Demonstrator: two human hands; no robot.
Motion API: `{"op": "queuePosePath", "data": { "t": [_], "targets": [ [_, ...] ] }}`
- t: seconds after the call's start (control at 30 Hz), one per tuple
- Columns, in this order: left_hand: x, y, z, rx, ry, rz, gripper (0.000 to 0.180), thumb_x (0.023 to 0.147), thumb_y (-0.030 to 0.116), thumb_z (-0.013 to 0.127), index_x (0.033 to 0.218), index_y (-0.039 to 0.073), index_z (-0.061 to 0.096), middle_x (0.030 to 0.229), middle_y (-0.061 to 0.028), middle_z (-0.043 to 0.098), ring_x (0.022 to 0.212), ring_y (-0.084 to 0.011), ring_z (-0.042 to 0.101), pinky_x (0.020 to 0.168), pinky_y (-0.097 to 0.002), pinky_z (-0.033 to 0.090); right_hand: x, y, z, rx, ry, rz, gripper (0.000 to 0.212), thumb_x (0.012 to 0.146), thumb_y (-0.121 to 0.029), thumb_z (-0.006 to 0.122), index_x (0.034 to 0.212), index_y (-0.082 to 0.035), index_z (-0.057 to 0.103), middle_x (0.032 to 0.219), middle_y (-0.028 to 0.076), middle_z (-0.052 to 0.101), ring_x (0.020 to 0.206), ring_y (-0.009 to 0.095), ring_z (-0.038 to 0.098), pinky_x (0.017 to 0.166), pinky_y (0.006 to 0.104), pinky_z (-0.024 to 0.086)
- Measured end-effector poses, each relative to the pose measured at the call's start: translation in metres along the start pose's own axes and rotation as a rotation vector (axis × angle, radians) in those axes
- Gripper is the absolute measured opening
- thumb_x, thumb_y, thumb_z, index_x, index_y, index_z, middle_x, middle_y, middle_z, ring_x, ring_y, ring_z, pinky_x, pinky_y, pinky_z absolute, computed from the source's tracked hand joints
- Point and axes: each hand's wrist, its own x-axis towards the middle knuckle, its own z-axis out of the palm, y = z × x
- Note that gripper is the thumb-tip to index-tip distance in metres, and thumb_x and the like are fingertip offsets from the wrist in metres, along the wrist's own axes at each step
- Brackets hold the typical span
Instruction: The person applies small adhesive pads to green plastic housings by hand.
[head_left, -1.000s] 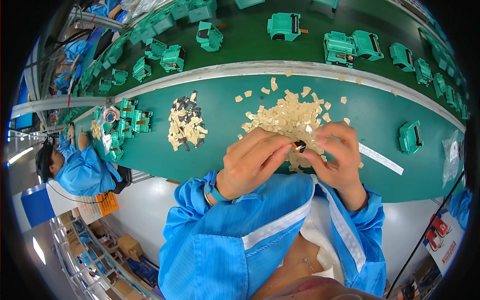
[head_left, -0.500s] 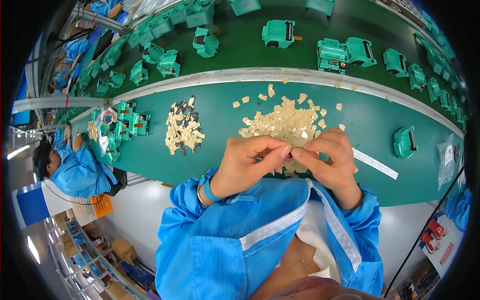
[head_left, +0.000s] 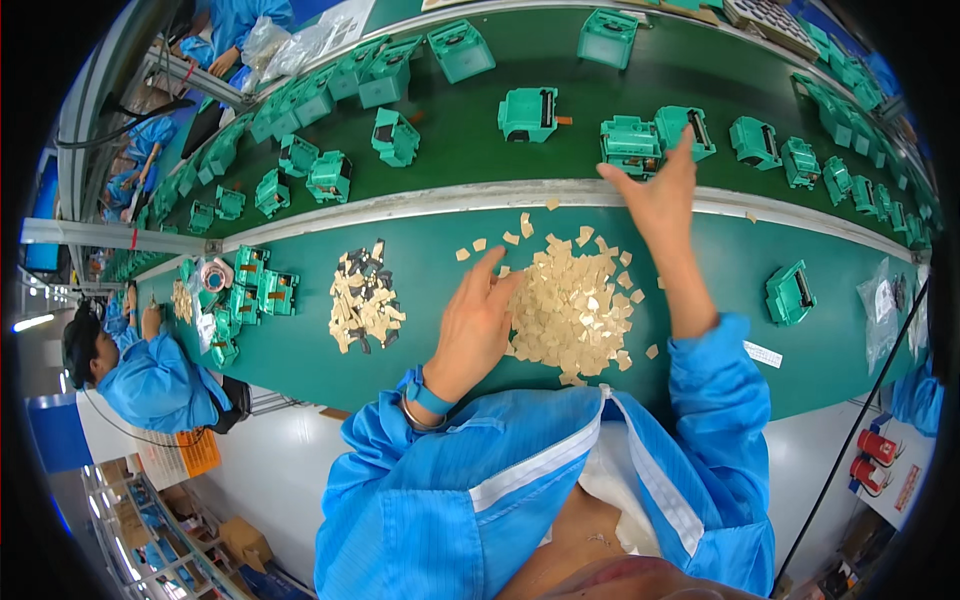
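My left hand (head_left: pixel 473 318) rests at the left edge of a heap of small cream-coloured pieces (head_left: pixel 570 310). Its fingers are stretched out and I see nothing held in them. Over the dark green conveyor belt (head_left: pixel 460 160) reaches my right hand (head_left: pixel 664 195), open, thumb and fingers spread. The thumb is close to a green plastic housing (head_left: pixel 628 145); the fingertips overlap a second green housing (head_left: pixel 690 130) with a black bar. Whether they touch either one I cannot tell. Farther left on the table lies a mixed pile of cream and black pieces (head_left: pixel 366 300).
A metal rail (head_left: pixel 400 205) divides the table from the belt, where several more green housings stand. One green housing (head_left: pixel 790 293) sits at the right, near a clear plastic bag (head_left: pixel 880 310). Stacked green housings (head_left: pixel 262 285) stand at left, by a seated co-worker (head_left: pixel 150 350).
My hands have parted from their pinch above the heap. The right has gone forward over the belt, the left has moved left and opened. The view has shifted a little.
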Motion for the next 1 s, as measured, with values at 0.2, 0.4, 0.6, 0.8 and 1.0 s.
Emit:
{"op": "queuePosePath", "data": {
  "t": [0.2, 0.4, 0.6, 0.8, 1.0],
  "targets": [
    [0.001, -0.012, -0.023, -0.133, 0.017, 0.046, 0.036, 0.072, 0.003, 0.070, 0.106, 0.004, 0.059, 0.098, -0.0112, 0.062, 0.085, -0.0244, 0.058, 0.075, -0.0312, 0.048, 0.009, -0.002, 0.018, 0.034, -0.033, -0.142, 0.105, 0.062, -0.019, 0.076, 0.141, 0.001, 0.011, 0.116, 0.022, 0.048, 0.105, 0.036, 0.047, 0.091, 0.0411, 0.039],
    [0.030, -0.006, -0.045, -1.236, -0.317, -0.584, 0.048, 0.085, 0.020, 0.063, 0.122, -0.002, 0.043, 0.095, -0.0093, 0.060, 0.081, -0.0153, 0.060, 0.063, -0.0261, 0.050, -0.017, -0.061, -0.069, 0.641, -0.877, -0.516, 0.104, 0.059, -0.003, 0.068, 0.145, -0.007, 0.009, 0.131, 0.017, 0.043, 0.126, 0.033, 0.037, 0.105, 0.0397, 0.029],
    [0.028, 0.018, -0.030, -1.679, -0.406, -0.620, 0.051, 0.085, 0.008, 0.059, 0.128, -0.002, 0.034, 0.109, -0.0133, 0.058, 0.098, -0.0234, 0.061, 0.081, -0.0347, 0.053, -0.049, -0.053, -0.092, 0.894, -0.577, -0.434, 0.076, 0.064, -0.004, 0.075, 0.130, 0.000, 0.038, 0.124, 0.017, 0.049, 0.118, 0.027, 0.046, 0.100, 0.0384, 0.036],
    [0.017, 0.049, -0.027, -1.582, -0.041, -0.518, 0.053, 0.079, 0.003, 0.064, 0.125, -0.002, 0.037, 0.112, -0.0178, 0.057, 0.098, -0.0289, 0.061, 0.083, -0.0404, 0.052, -0.084, -0.057, -0.111, 1.184, -0.426, 0.211, 0.016, 0.075, 0.006, 0.068, 0.088, 0.003, 0.059, 0.089, 0.011, 0.063, 0.081, 0.014, 0.061, 0.072, 0.0257, 0.050],
    [0.012, 0.055, -0.025, -1.549, 0.046, -0.496, 0.059, 0.073, -0.008, 0.067, 0.123, -0.001, 0.035, 0.111, -0.0139, 0.055, 0.098, -0.0250, 0.060, 0.084, -0.0389, 0.052, -0.085, -0.070, -0.110, 1.143, -0.488, 0.355, 0.014, 0.075, 0.006, 0.067, 0.085, 0.003, 0.058, 0.083, 0.008, 0.063, 0.075, 0.011, 0.061, 0.069, 0.0230, 0.050]
  ]
}}
